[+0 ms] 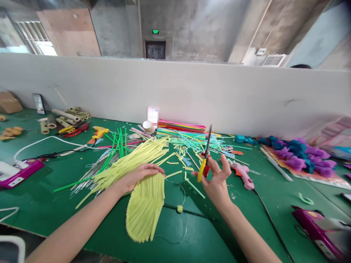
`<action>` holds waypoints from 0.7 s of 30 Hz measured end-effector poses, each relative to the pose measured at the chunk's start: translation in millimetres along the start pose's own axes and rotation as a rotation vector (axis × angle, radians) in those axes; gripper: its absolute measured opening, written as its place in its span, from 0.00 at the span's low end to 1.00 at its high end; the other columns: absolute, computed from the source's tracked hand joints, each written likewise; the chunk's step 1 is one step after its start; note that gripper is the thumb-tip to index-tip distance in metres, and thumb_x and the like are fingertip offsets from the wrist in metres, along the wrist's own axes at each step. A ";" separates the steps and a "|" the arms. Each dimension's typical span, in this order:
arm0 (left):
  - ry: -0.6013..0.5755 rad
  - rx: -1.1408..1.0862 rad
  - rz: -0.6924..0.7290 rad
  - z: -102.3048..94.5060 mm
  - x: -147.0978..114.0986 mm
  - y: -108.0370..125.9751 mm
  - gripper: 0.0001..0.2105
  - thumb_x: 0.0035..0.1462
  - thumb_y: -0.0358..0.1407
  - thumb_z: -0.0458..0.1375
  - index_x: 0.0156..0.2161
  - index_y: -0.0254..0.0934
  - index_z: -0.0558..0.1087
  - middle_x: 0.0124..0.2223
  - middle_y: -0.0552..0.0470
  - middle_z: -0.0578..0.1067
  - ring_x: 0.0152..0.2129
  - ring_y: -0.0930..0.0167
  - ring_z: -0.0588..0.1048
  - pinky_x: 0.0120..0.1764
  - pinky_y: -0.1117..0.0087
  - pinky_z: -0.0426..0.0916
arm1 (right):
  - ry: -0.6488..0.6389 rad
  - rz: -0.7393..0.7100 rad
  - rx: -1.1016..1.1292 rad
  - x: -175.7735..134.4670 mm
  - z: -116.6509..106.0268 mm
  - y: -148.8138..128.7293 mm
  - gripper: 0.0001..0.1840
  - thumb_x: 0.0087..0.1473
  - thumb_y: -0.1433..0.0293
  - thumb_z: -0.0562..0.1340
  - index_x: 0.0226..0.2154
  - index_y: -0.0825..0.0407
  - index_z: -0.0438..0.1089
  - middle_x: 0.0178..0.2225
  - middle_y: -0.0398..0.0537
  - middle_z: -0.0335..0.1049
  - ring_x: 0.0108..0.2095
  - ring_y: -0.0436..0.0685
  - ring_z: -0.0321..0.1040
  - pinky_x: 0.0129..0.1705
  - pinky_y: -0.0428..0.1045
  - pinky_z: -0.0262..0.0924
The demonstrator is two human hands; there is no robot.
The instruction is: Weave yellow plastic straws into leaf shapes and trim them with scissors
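Note:
My left hand (142, 176) is closed over the top end of a flat, rounded petal-like piece made of yellow pipe cleaners (145, 212). Its fingertips curl at the upper right corner of that piece. In my right hand (218, 182) is a pair of scissors (207, 153) with yellow and red handles, its dark blades pointing up and apart from the yellow piece. A thin wire loop and a dark rod with a small yellow ball (180, 209) lie between my hands. Behind my left hand spreads a bundle of loose yellow pipe cleaners (131, 157).
Cut scraps and colored pipe cleaners (182, 126) lie at the back by the partition (175, 87). A pink glue gun (243, 174) with its cord sits right. Purple flowers (297, 160), power strips (27, 171), a yellow glue gun (100, 132) and bamboo pieces (65, 115) surround the space.

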State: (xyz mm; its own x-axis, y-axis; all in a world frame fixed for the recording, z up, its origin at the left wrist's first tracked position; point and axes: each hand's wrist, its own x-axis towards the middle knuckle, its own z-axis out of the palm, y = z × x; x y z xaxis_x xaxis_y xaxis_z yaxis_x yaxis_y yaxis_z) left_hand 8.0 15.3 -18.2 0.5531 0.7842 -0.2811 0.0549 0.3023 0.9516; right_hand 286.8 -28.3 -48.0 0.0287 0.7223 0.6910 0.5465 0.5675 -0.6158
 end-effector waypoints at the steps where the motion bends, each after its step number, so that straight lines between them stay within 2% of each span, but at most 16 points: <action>1: 0.002 0.006 0.004 0.0 0.0 0.1 0.12 0.51 0.40 0.61 0.40 0.38 0.78 0.43 0.47 0.78 0.36 0.66 0.76 0.36 0.71 0.69 | -0.022 -0.001 0.013 -1.3 1.0 -1.5 0.39 0.59 0.71 0.54 0.61 0.41 0.26 0.59 0.63 0.54 0.55 0.63 0.64 0.39 0.56 0.72; 3: 0.007 0.010 0.006 -0.1 -0.2 0.4 0.12 0.51 0.40 0.61 0.40 0.38 0.78 0.42 0.47 0.79 0.35 0.66 0.76 0.35 0.71 0.69 | -0.047 -0.023 -0.055 -3.1 2.7 -4.2 0.42 0.58 0.69 0.56 0.62 0.42 0.24 0.60 0.63 0.51 0.57 0.66 0.60 0.42 0.59 0.71; 6: 0.011 0.004 -0.001 -0.1 -0.3 0.5 0.12 0.50 0.40 0.62 0.40 0.39 0.78 0.42 0.48 0.79 0.34 0.66 0.77 0.35 0.71 0.69 | -0.057 -0.059 -0.277 -4.2 4.3 -5.1 0.57 0.48 0.61 0.67 0.64 0.50 0.24 0.61 0.69 0.44 0.62 0.75 0.47 0.53 0.70 0.58; 8: 0.006 -0.008 -0.007 -0.4 0.2 -0.2 0.12 0.51 0.40 0.62 0.40 0.39 0.78 0.41 0.49 0.79 0.34 0.66 0.77 0.35 0.71 0.70 | -0.050 -0.050 -0.341 -4.1 4.1 -3.1 0.64 0.42 0.58 0.70 0.64 0.53 0.24 0.61 0.70 0.42 0.62 0.77 0.44 0.55 0.72 0.53; 9: 0.001 -0.017 -0.009 -0.7 0.6 -0.8 0.11 0.51 0.40 0.62 0.40 0.39 0.78 0.41 0.49 0.79 0.34 0.66 0.77 0.35 0.71 0.70 | -0.033 -0.040 -0.346 -3.6 3.4 -1.4 0.63 0.43 0.58 0.70 0.64 0.54 0.25 0.61 0.70 0.42 0.62 0.76 0.45 0.55 0.71 0.53; 11: -0.008 -0.053 -0.011 -1.9 2.0 -2.4 0.11 0.51 0.40 0.62 0.40 0.39 0.78 0.43 0.48 0.79 0.36 0.65 0.77 0.37 0.69 0.70 | 0.045 -0.029 -0.354 -1.8 -0.3 2.5 0.58 0.45 0.60 0.68 0.64 0.54 0.29 0.57 0.67 0.48 0.58 0.72 0.52 0.54 0.68 0.55; 14: 0.000 -0.115 -0.016 -4.6 4.3 -4.2 0.12 0.51 0.39 0.63 0.41 0.37 0.77 0.46 0.45 0.78 0.40 0.63 0.76 0.40 0.67 0.71 | 0.114 -0.006 -0.348 3.2 -10.9 7.7 0.45 0.50 0.67 0.64 0.62 0.53 0.39 0.45 0.56 0.61 0.45 0.62 0.64 0.49 0.60 0.61; 17: 0.019 -0.150 -0.018 -8.3 5.2 -3.7 0.13 0.51 0.38 0.63 0.42 0.35 0.76 0.47 0.43 0.77 0.42 0.61 0.76 0.42 0.65 0.71 | -0.045 -0.069 -0.449 8.7 -21.3 10.5 0.37 0.49 0.71 0.61 0.60 0.51 0.50 0.38 0.50 0.67 0.39 0.60 0.66 0.47 0.59 0.60; 21: 0.032 -0.190 -0.001 -14.9 5.2 -1.7 0.12 0.50 0.37 0.64 0.41 0.34 0.76 0.44 0.43 0.78 0.38 0.63 0.77 0.41 0.64 0.72 | -0.251 -0.243 -0.567 11.5 -20.7 8.1 0.30 0.48 0.77 0.57 0.55 0.49 0.59 0.40 0.50 0.71 0.42 0.61 0.65 0.50 0.59 0.54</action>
State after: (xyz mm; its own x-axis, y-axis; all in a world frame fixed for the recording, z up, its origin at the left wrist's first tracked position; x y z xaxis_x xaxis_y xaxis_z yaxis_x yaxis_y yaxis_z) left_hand -1.6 27.0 -23.1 0.5259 0.8000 -0.2888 -0.1044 0.3977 0.9115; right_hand 308.9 -23.6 -37.2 -0.3089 0.7093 0.6336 0.8704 0.4793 -0.1122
